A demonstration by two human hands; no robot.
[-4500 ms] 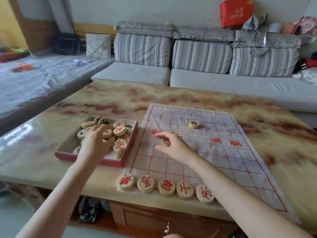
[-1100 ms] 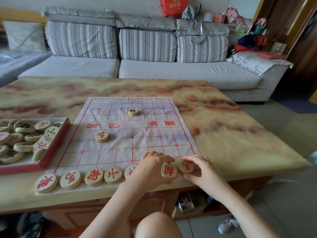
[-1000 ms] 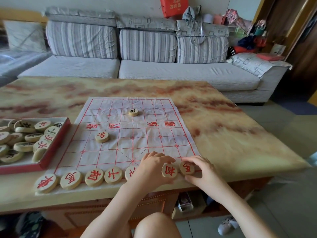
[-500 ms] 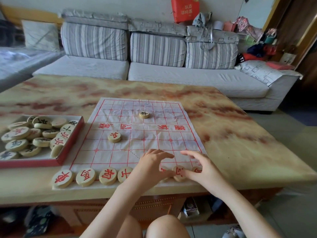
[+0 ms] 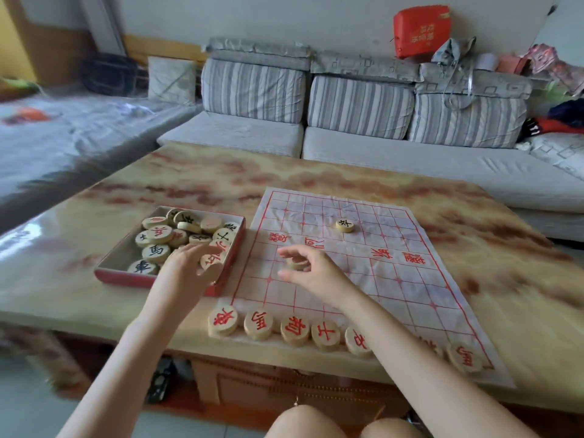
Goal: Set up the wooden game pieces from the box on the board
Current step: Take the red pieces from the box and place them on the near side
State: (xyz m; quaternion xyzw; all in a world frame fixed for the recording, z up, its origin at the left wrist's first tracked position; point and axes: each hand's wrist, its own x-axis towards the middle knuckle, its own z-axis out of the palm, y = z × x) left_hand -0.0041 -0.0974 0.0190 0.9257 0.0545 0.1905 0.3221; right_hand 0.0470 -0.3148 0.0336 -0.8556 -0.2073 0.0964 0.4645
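Open board (image 5: 395, 279) beyond near piece row (image 5: 294, 330)

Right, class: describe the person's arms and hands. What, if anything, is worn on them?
No sleeves: the left arm and right arm are bare up to the frame's edge. The left hand and right hand show no gloves, rings, watch or bracelet.

Before you stands a table (image 5: 205, 181) with a glossy top, patterned in cream and brown. The paper board (image 5: 410, 295) lies flat on it and reaches its near edge. The red box (image 5: 132, 276) stands on the table just beside the board's left side.
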